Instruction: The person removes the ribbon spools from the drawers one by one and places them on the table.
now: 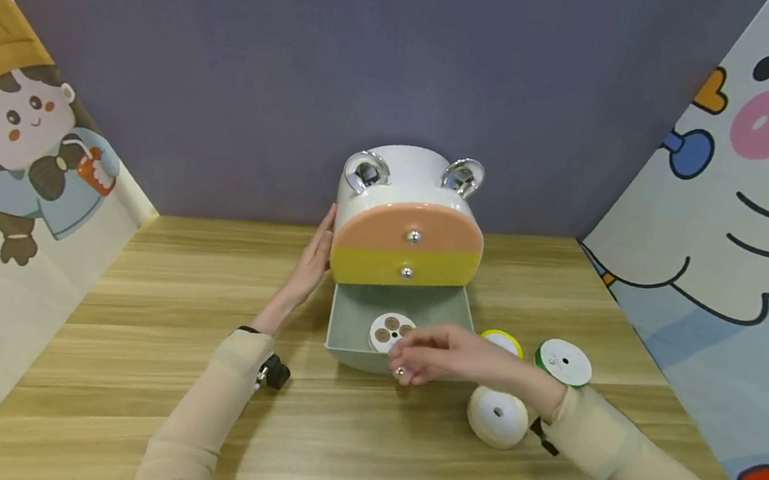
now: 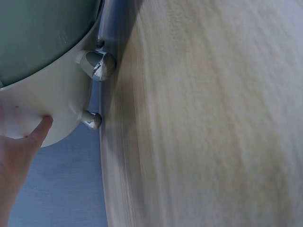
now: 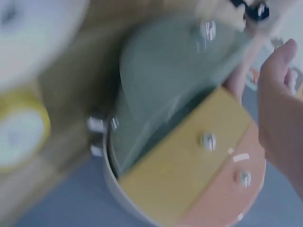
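A small drawer cabinet [image 1: 404, 166] with an orange drawer, a yellow drawer and a pulled-out grey-green bottom drawer [image 1: 353, 316] stands on the table. A white ribbon spool [image 1: 383, 334] with round holes lies in that drawer. My left hand [image 1: 313, 263] rests along the cabinet's left side, a finger [image 2: 43, 127] touching its white shell. Loosely bent, the fingers of my right hand [image 1: 446, 353] are over the drawer's front edge, by its silver knob [image 1: 400, 372]. Nothing shows in that hand [image 3: 279, 104] in the right wrist view, which is blurred.
Right of the drawer lie a yellow-edged spool [image 1: 503, 341], a green-edged spool [image 1: 564, 362] and a cream spool [image 1: 498, 418], partly near my right forearm. Silver feet [image 2: 98, 65] stick out from the cabinet. A grey wall [image 1: 267, 81] stands behind the wooden table [image 1: 207, 274].
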Motion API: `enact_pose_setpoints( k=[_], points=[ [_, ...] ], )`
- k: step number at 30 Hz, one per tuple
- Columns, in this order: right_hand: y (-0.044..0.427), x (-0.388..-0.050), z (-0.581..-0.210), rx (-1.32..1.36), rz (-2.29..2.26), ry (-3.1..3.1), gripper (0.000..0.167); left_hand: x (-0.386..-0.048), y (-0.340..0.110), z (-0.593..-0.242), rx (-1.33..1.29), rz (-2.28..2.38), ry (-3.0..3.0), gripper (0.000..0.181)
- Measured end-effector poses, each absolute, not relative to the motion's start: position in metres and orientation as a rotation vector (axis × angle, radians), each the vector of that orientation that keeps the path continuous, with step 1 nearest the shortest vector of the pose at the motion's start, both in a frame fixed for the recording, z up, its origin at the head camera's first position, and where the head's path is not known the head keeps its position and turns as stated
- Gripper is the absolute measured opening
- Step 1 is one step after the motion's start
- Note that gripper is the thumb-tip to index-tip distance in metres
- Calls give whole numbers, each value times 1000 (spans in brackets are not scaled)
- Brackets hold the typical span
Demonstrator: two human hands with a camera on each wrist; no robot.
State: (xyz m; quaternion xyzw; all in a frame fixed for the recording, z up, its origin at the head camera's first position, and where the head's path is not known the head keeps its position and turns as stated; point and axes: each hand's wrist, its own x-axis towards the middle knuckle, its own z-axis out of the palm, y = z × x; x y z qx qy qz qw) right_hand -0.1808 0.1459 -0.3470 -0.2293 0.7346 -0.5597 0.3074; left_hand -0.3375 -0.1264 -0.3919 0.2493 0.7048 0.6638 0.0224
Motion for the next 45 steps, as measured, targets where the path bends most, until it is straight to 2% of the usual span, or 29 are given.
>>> enact_pose_setpoints(
  k=[6,12,15,18,28,34,39,45],
  points=[
    [143,-213,-332,-994,-1050,2511,34,-338,-128,-392,774,2040,2204,54],
    [136,-233,-349,-1148,-431,2693,63,-338,-129,-392,761,2032,2208,54],
    [134,-240,-357,-1148,-353,2636,75,-338,-129,-391,772,2025,2204,54],
    [133,-247,-362,-1167,-337,2615,79,-339,-128,-392,785,2028,2192,54],
    [128,-259,-376,-1088,-312,2572,77,-341,-127,-393,775,2028,2200,54],
    [128,-259,-379,-1130,-339,2571,67,-342,-126,-394,782,2039,2195,54],
    [128,-256,-374,-1107,-373,2583,67,-343,-126,-395,780,2028,2188,54],
    [132,-253,-351,-1114,-378,2639,63,-342,-127,-396,789,2028,2204,54]
  ],
)
